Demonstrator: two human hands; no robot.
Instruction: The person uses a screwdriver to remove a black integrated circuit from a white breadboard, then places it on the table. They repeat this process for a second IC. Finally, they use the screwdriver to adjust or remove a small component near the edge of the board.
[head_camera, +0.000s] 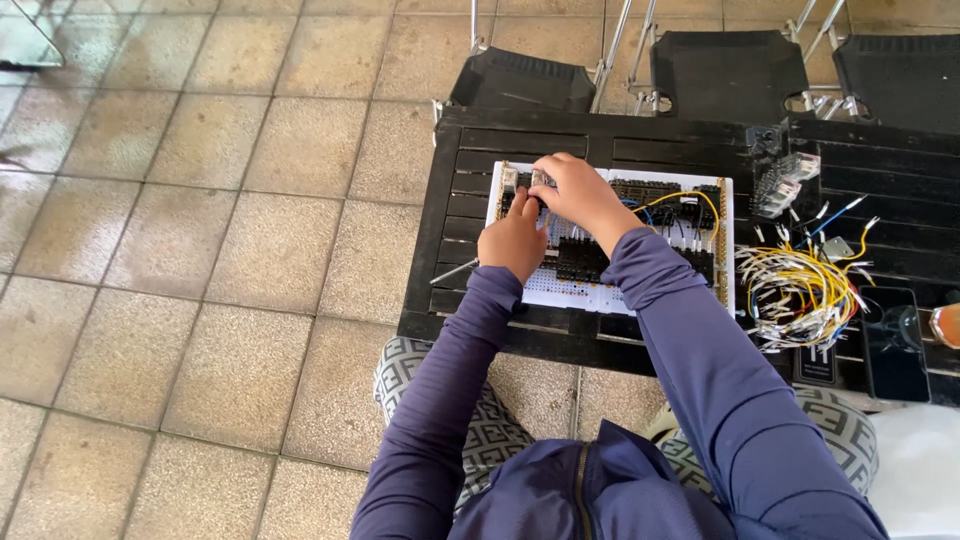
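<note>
A white perforated board (610, 293) with black components and yellow, blue and white wires lies on a black slatted table (455, 200). My left hand (513, 243) rests on the board's left part, fingers curled against a black component. My right hand (575, 190) is at the board's upper left, fingertips pinching a small clear relay-like block (541, 179). A second clear block (509, 178) sits just to its left. Both arms wear purple sleeves.
A tangle of yellow, white and blue wires (800, 290) lies right of the board, with clear blocks (785, 180) above it and a dark phone (893, 345) further right. A screwdriver (452, 271) pokes off the table's left edge. Black chairs (725, 75) stand behind the table. Tiled floor lies to the left.
</note>
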